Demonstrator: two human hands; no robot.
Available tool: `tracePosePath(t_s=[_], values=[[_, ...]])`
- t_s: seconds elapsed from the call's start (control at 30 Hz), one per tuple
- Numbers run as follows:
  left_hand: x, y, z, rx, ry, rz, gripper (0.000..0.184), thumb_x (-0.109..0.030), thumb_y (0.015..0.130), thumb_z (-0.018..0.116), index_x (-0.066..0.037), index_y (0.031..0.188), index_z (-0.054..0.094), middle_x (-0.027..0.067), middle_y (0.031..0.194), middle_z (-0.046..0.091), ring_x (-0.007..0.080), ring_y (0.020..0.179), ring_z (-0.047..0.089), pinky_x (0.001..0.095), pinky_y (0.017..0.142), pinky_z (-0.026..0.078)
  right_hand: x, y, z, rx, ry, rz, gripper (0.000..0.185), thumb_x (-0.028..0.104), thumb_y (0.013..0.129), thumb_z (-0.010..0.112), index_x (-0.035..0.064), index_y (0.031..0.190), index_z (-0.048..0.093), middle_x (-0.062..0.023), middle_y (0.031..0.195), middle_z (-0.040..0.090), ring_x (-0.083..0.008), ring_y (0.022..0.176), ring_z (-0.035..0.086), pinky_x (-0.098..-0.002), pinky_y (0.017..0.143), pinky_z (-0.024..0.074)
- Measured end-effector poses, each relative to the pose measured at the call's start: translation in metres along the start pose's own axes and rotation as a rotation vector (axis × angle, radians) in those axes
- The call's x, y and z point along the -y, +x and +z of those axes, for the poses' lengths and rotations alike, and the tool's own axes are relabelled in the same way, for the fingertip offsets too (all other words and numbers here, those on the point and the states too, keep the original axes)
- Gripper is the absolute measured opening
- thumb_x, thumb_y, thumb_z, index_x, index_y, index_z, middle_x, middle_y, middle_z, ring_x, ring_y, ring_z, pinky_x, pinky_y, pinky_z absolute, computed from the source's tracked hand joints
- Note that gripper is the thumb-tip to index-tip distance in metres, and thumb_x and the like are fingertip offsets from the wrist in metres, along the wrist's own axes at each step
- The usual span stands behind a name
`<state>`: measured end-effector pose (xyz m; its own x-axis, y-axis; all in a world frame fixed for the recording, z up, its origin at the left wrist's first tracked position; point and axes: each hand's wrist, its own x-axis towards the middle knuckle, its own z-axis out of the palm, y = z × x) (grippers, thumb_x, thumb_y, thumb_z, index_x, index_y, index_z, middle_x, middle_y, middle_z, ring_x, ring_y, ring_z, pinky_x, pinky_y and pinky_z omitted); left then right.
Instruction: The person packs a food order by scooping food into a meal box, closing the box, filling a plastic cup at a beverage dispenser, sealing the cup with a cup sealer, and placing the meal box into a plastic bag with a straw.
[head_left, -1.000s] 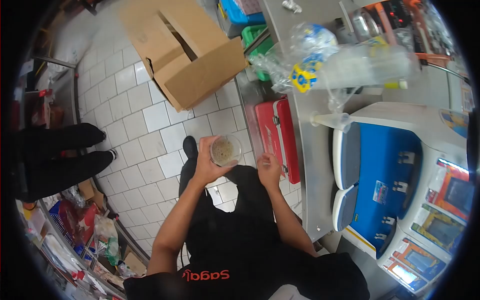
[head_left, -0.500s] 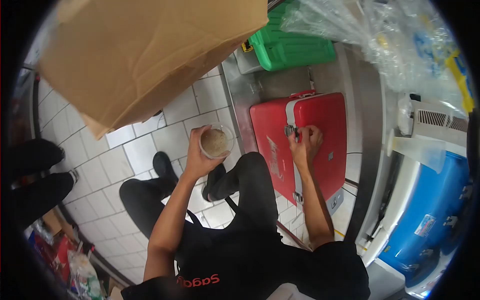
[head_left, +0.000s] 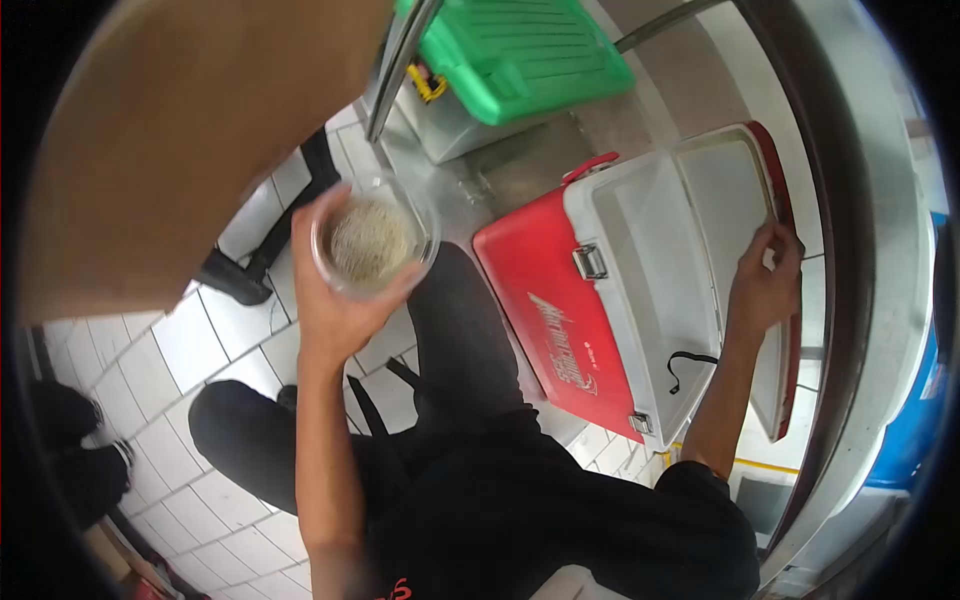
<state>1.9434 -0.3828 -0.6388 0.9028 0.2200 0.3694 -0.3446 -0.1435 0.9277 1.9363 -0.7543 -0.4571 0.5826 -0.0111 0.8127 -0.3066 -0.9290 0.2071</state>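
My left hand [head_left: 345, 310] is wrapped around a clear plastic cup [head_left: 425, 215] with pale beige, frothy-looking contents. It holds the cup above my lap. Beside my knee stands a red cooler [head_left: 525, 265] with a white interior and metal latches on its front. Its lid [head_left: 725, 185] is swung up and back, showing the white inner side. My right hand [head_left: 765, 285] grips the lid near its outer edge, with thumb and fingers bent together. A thin black strap [head_left: 685, 360] lies over the cooler's opening. Much of the cooler's bottom is hard to make out.
A large brown paper bag [head_left: 180, 150] fills the upper left. Beyond the cooler, a green-lidded bin [head_left: 530, 65] sits on the metal shelf [head_left: 450, 190]. A counter edge [head_left: 850, 200] and a blue container [head_left: 905, 430] are at right. Another person's feet [head_left: 90, 470] show at far left.
The cooler's lid has gone from closed to open, and my right hand has moved from the latch to the lid's edge. The cup has come closer to the camera, still in my left hand.
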Motion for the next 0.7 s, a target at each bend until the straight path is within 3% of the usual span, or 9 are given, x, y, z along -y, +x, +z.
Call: tracePosePath(t_s=[0.03, 0.13, 0.23, 0.3, 0.37, 0.47, 0.6, 0.67, 0.7], values=[[-0.001, 0.000, -0.002, 0.012, -0.001, 0.027, 0.085, -0.019, 0.059, 0.091, 0.000, 0.130, 0.048, 0.0124, 0.116, 0.051, 0.0261, 0.111, 0.055, 0.0364, 0.096, 0.045, -0.004, 0.006, 0.008, -0.019, 0.000, 0.041, 0.011, 0.020, 0.089, 0.069, 0.0134, 0.096, 0.066, -0.0007, 0.091, 0.072, -0.0191, 0.080, 0.071, -0.0341, 0.066, 0.0548], [-0.002, 0.000, -0.001, 0.086, 0.039, -0.010, 0.085, -0.018, 0.059, 0.091, 0.000, 0.130, 0.048, 0.0128, 0.120, 0.049, 0.0258, 0.112, 0.054, 0.0375, 0.097, 0.044, -0.039, 0.017, 0.049, -0.080, -0.062, -0.413, 0.010, 0.018, 0.087, 0.068, 0.0130, 0.096, 0.066, -0.0031, 0.103, 0.070, -0.0240, 0.103, 0.066, -0.0387, 0.086, 0.0514], [0.004, 0.002, 0.008, 0.071, 0.056, -0.010, 0.086, -0.017, 0.059, 0.091, 0.000, 0.131, 0.047, 0.0125, 0.120, 0.049, 0.0257, 0.112, 0.054, 0.0373, 0.097, 0.044, -0.069, 0.000, 0.102, 0.151, 0.076, -0.636, 0.016, 0.016, 0.085, 0.068, 0.0112, 0.100, 0.066, -0.0094, 0.106, 0.068, -0.0294, 0.113, 0.061, -0.0419, 0.099, 0.0453], [0.007, 0.000, 0.017, 0.062, 0.008, -0.048, 0.087, -0.017, 0.058, 0.091, 0.001, 0.131, 0.046, 0.0125, 0.118, 0.049, 0.0254, 0.111, 0.055, 0.0369, 0.097, 0.045, -0.101, -0.041, 0.151, 0.542, 0.370, -0.500, 0.021, 0.017, 0.084, 0.069, 0.0075, 0.102, 0.065, -0.0132, 0.106, 0.067, -0.0323, 0.114, 0.060, -0.0428, 0.102, 0.0439], [0.010, 0.000, 0.020, 0.097, 0.095, 0.002, 0.087, -0.017, 0.058, 0.091, 0.000, 0.130, 0.046, 0.0128, 0.117, 0.050, 0.0259, 0.109, 0.055, 0.0370, 0.096, 0.045, -0.117, -0.066, 0.175, 0.867, 0.396, -0.405, 0.026, 0.017, 0.086, 0.069, 0.0026, 0.107, 0.065, -0.0157, 0.103, 0.067, -0.0322, 0.099, 0.065, -0.0409, 0.089, 0.0512], [0.010, -0.004, 0.029, 0.131, 0.009, -0.035, 0.086, -0.018, 0.057, 0.091, 0.000, 0.129, 0.047, 0.0134, 0.116, 0.050, 0.0267, 0.109, 0.055, 0.0375, 0.096, 0.045, -0.125, -0.107, 0.222, 1.114, 0.514, -0.002, 0.025, 0.018, 0.085, 0.069, 0.0000, 0.102, 0.067, -0.0169, 0.101, 0.069, -0.0275, 0.089, 0.069, -0.0372, 0.076, 0.0541], [0.004, -0.006, 0.039, 0.162, 0.099, 0.000, 0.085, -0.018, 0.057, 0.091, 0.000, 0.128, 0.048, 0.0138, 0.115, 0.051, 0.0276, 0.109, 0.055, 0.0375, 0.095, 0.045, -0.119, -0.156, 0.266, 1.357, 0.550, -0.113, 0.034, 0.025, 0.085, 0.069, -0.0003, 0.108, 0.066, -0.0186, 0.103, 0.070, -0.0289, 0.093, 0.068, -0.0379, 0.080, 0.0532], [0.005, -0.008, 0.042, 0.165, 0.082, 0.015, 0.085, -0.019, 0.056, 0.091, 0.000, 0.127, 0.048, 0.0141, 0.114, 0.051, 0.0278, 0.109, 0.055, 0.0375, 0.095, 0.045, -0.073, -0.157, 0.244, 1.457, 0.425, -0.512, 0.042, 0.034, 0.086, 0.067, -0.0007, 0.108, 0.067, -0.0204, 0.103, 0.070, -0.0330, 0.096, 0.067, -0.0408, 0.085, 0.0513], [0.003, -0.008, 0.044, 0.171, 0.083, 0.023, 0.085, -0.019, 0.056, 0.091, 0.000, 0.127, 0.048, 0.0141, 0.114, 0.051, 0.0278, 0.109, 0.055, 0.0375, 0.095, 0.045, -0.069, -0.171, 0.245, 1.580, 0.500, -0.376, 0.045, 0.038, 0.086, 0.066, -0.0003, 0.110, 0.067, -0.0210, 0.105, 0.069, -0.0347, 0.098, 0.066, -0.0413, 0.088, 0.0502]])
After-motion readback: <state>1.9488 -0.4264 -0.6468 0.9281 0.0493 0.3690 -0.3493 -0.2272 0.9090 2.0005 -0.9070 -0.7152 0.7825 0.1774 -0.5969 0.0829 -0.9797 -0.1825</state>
